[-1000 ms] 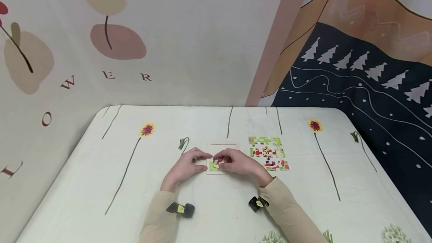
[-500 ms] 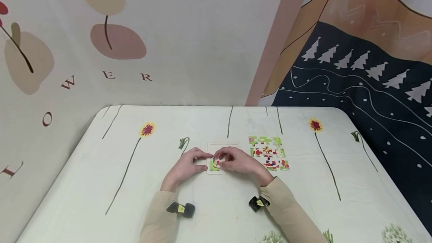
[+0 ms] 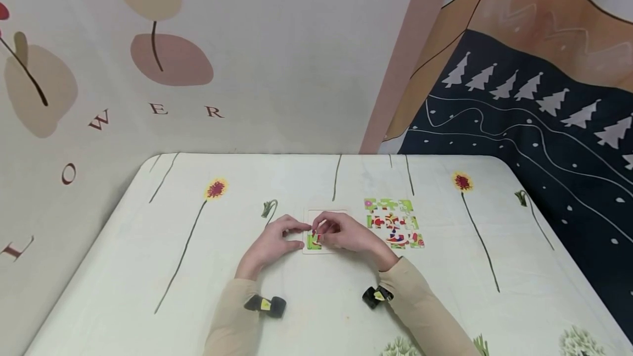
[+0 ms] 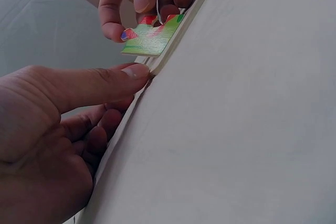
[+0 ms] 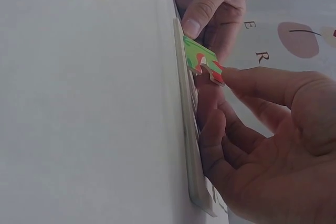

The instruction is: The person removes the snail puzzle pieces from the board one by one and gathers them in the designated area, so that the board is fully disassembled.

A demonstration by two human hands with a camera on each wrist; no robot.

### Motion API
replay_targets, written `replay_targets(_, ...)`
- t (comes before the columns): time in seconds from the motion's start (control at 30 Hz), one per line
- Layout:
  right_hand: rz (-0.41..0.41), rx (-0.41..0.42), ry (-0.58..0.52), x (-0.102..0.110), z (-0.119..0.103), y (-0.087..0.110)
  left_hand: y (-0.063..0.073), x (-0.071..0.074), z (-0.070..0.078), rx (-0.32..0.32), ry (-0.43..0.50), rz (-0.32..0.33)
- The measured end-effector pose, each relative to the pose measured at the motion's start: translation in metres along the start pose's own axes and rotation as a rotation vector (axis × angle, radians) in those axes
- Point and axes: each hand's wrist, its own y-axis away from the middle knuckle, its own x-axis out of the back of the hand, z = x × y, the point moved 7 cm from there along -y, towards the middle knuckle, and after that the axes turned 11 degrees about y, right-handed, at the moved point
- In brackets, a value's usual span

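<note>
A green jigsaw piece (image 5: 198,56) with red patches is pinched in my right hand (image 3: 350,235), tilted up over a thin white puzzle tray (image 3: 305,252). The left wrist view shows the piece (image 4: 152,39) with its straight green edge toward my left thumb. My left hand (image 3: 271,249) rests at the tray's left edge, with thumb and index finger spread apart along it. In the right wrist view the left thumb (image 5: 192,27) touches the tray edge beside the piece's corner. My right hand hides much of the tray's inside.
Right of the tray, several green, red and white jigsaw pieces (image 3: 388,222) lie in rows. A white cloth with printed flowers (image 3: 216,188) covers the table (image 3: 316,312). Patterned fabric (image 3: 292,70) hangs behind its far edge.
My right hand has lifted slightly and the jigsaw piece has tipped up in its fingers. The left hand stays at the tray's edge.
</note>
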Motion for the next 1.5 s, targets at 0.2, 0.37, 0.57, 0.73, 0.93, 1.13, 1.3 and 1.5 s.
replay_targets(0.2, 0.008, -0.025, -0.017, -0.001, -0.001, -0.002, -0.001, 0.0, -0.002, -0.005, 0.007, 0.003)
replay_targets(0.37, 0.009, -0.037, -0.026, -0.001, 0.0, -0.002, 0.0, 0.0, -0.002, 0.001, 0.012, 0.002)
replay_targets(0.57, 0.017, -0.034, -0.05, 0.001, 0.001, -0.001, -0.001, -0.001, -0.002, 0.009, 0.003, 0.001)
replay_targets(0.73, 0.035, -0.045, -0.03, 0.004, 0.002, 0.002, -0.002, -0.001, -0.003, 0.014, 0.0, 0.001)
replay_targets(0.93, 0.047, -0.067, -0.028, 0.014, -0.009, 0.011, -0.001, -0.001, -0.003, 0.015, -0.007, 0.006)
replay_targets(1.13, 0.043, -0.087, -0.03, 0.025, -0.028, 0.022, 0.0, -0.001, -0.003, 0.018, 0.004, 0.005)
replay_targets(1.3, 0.051, -0.082, -0.032, 0.029, -0.028, 0.027, 0.0, -0.001, -0.003, 0.038, 0.014, 0.015)
replay_targets(1.5, 0.065, -0.092, -0.022, 0.03, -0.009, 0.029, 0.001, -0.001, -0.003, 0.049, 0.011, 0.016)
